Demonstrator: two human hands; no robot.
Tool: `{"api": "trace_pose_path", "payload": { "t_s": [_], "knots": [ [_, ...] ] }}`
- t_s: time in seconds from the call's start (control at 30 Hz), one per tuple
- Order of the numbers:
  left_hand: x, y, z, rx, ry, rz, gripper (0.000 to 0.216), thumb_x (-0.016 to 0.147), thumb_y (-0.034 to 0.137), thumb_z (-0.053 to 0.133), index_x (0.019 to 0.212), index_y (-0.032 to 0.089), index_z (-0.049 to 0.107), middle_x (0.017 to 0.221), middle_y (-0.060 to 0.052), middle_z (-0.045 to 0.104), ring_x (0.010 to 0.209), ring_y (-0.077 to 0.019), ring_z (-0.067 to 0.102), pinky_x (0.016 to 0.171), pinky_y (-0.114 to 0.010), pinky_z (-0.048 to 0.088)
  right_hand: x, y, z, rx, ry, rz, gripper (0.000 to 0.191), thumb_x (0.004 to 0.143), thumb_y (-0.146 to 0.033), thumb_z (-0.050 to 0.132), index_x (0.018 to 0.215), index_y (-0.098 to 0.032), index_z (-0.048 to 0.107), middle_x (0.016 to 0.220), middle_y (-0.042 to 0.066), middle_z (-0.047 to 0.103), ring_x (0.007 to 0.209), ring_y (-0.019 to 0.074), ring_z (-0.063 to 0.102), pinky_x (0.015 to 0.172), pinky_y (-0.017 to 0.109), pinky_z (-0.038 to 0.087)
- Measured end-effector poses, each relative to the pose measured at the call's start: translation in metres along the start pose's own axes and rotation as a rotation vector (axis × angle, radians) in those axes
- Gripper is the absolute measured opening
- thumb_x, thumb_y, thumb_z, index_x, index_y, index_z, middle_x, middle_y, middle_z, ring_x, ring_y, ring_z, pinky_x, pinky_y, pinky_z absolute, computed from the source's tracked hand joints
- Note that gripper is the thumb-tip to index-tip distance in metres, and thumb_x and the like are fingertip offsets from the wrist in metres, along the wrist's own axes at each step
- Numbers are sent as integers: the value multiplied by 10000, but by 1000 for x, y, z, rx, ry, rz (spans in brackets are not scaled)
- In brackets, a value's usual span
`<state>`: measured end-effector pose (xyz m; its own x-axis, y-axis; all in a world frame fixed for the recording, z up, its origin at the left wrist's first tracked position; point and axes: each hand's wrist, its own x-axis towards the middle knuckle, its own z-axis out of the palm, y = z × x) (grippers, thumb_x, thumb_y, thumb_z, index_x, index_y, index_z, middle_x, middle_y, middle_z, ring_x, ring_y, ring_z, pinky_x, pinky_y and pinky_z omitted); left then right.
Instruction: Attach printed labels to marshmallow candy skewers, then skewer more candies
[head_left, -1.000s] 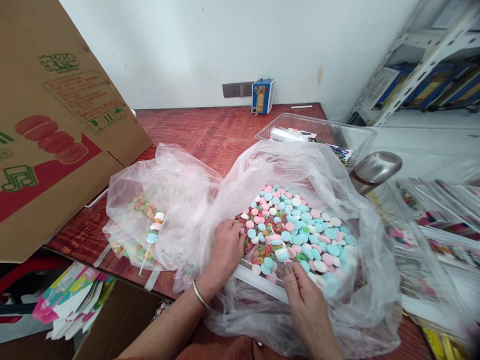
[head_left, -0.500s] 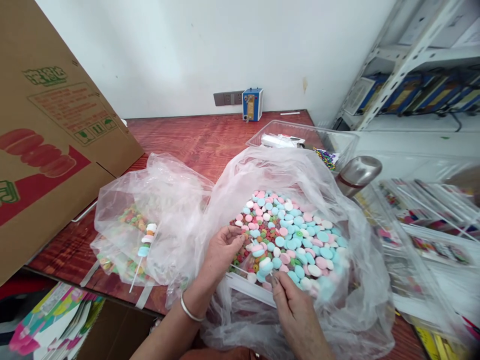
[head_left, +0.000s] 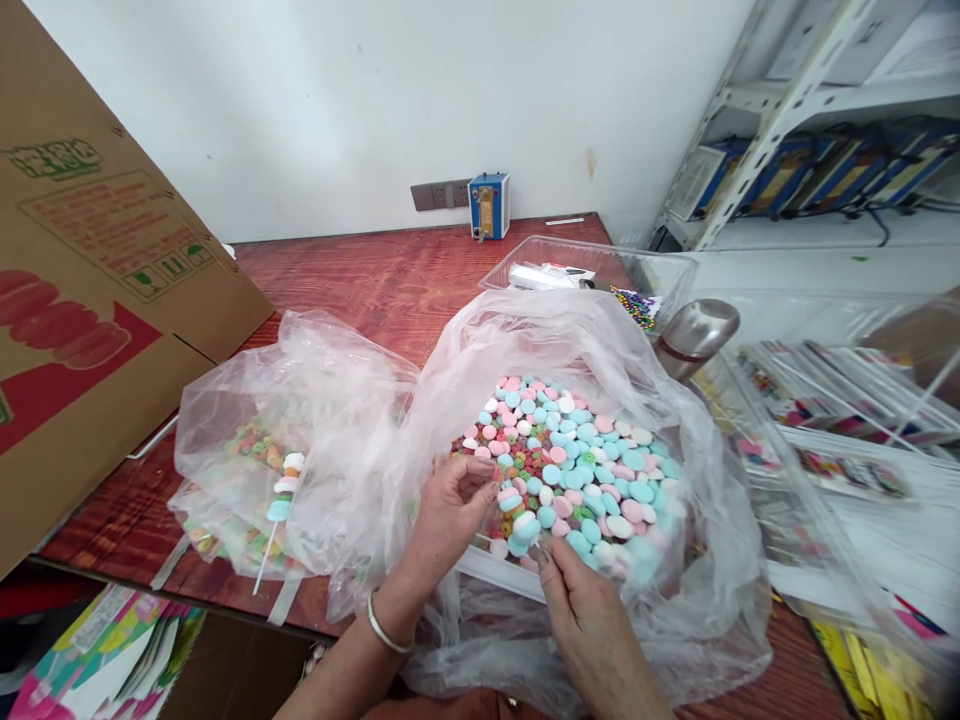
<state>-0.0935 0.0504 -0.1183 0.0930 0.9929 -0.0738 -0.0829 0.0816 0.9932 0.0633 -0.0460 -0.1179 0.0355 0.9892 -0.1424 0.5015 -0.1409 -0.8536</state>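
Note:
A big clear plastic bag (head_left: 660, 400) lies open in front of me, full of round pastel candies (head_left: 592, 470) in pink, blue and white, with small coloured rings among them. My left hand (head_left: 450, 510) is at the bag's near left edge, fingers pinched together on a small candy. My right hand (head_left: 577, 600) is just below the heap, thumb and finger pinched on a thin stick that carries a short stack of candies (head_left: 517, 510). A silver bangle (head_left: 382, 630) is on my left wrist.
A second clear bag (head_left: 300, 400) on the left holds a finished candy stick (head_left: 279, 495). A large cardboard box (head_left: 82, 270) leans at far left. A clear tray (head_left: 660, 270), a metal flask (head_left: 694, 335), flat packets (head_left: 847, 420), a blue device (head_left: 487, 205) and the red wooden table (head_left: 375, 270) surround them.
My left hand rose from the candy heap and turned, pinching a piece next to the stick. The camera view drifted right and slightly down.

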Motion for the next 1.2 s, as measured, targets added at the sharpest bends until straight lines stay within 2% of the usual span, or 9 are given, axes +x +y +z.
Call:
{"api": "trace_pose_path", "payload": {
  "t_s": [0.1, 0.3, 0.5, 0.63, 0.77, 0.87, 0.93, 1.03, 1.2],
  "knots": [
    [-1, 0, 3, -177, -12, -143, 278, 649, 303, 863, 763, 176, 643, 785, 2, 705, 742, -134, 670, 700, -252, 548, -1, 2, 3, 66, 24, -12, 309, 968, -398, 367, 846, -217, 585, 759, 44, 674, 708, 211, 622, 652, 269, 440],
    [-1, 3, 5, -479, -26, -330, 266, 657, 290, 871, 738, 152, 658, 799, -1, 698, 739, -107, 658, 710, -232, 551, -2, 3, 3, 199, 18, -9, 322, 973, -409, 409, 836, -211, 622, 746, 20, 655, 706, 195, 588, 644, 247, 437],
    [3, 6, 1, -439, -89, -294, 291, 669, 281, 866, 899, 186, 714, 829, -2, 698, 767, -121, 659, 714, -239, 535, -2, 3, -2, 191, 18, -19, 313, 967, -410, 430, 792, -214, 600, 721, 16, 631, 687, 189, 569, 704, 252, 452],
    [5, 5, -4, -374, -139, -314, 274, 657, 306, 870, 856, 158, 755, 832, -23, 718, 755, -124, 652, 727, -243, 520, -3, 5, -5, 218, -4, -18, 304, 962, -420, 440, 811, -211, 600, 819, 38, 651, 753, 193, 575, 763, 268, 463],
    [5, 3, -7, -457, -178, -334, 219, 696, 264, 841, 868, 149, 770, 833, -30, 724, 763, -118, 648, 745, -236, 513, -6, 13, -2, 360, -123, 58, 327, 969, -462, 427, 848, -209, 597, 693, 2, 555, 668, 168, 530, 600, 233, 425],
    [3, 0, -6, -538, -187, -344, 173, 741, 240, 804, 876, 139, 770, 826, -31, 716, 759, -112, 641, 732, -229, 513, -8, 19, 2, 549, -189, 180, 379, 970, -523, 398, 922, -208, 603, 575, -56, 410, 478, 122, 356, 435, 217, 290],
    [2, -1, -4, -556, -186, -349, 175, 748, 235, 797, 888, 133, 769, 851, -42, 721, 790, -128, 650, 749, -247, 523, -8, 20, 2, 591, -212, 202, 396, 965, -544, 397, 939, -208, 605, 555, -70, 370, 442, 110, 292, 406, 216, 243],
    [1, -3, -1, -557, -174, -373, 193, 747, 244, 800, 898, 130, 766, 895, -60, 728, 827, -150, 657, 786, -281, 536, -7, 16, -2, 471, -166, 121, 371, 963, -516, 420, 874, -211, 611, 555, -58, 397, 474, 122, 358, 435, 215, 295],
    [0, -3, 4, -543, -171, -421, 209, 754, 292, 803, 871, 127, 755, 863, -67, 723, 795, -153, 655, 750, -285, 541, -5, 3, -12, 187, -28, -15, 348, 966, -444, 421, 843, -202, 640, 714, 16, 619, 696, 180, 583, 647, 242, 464]
  ]
}}
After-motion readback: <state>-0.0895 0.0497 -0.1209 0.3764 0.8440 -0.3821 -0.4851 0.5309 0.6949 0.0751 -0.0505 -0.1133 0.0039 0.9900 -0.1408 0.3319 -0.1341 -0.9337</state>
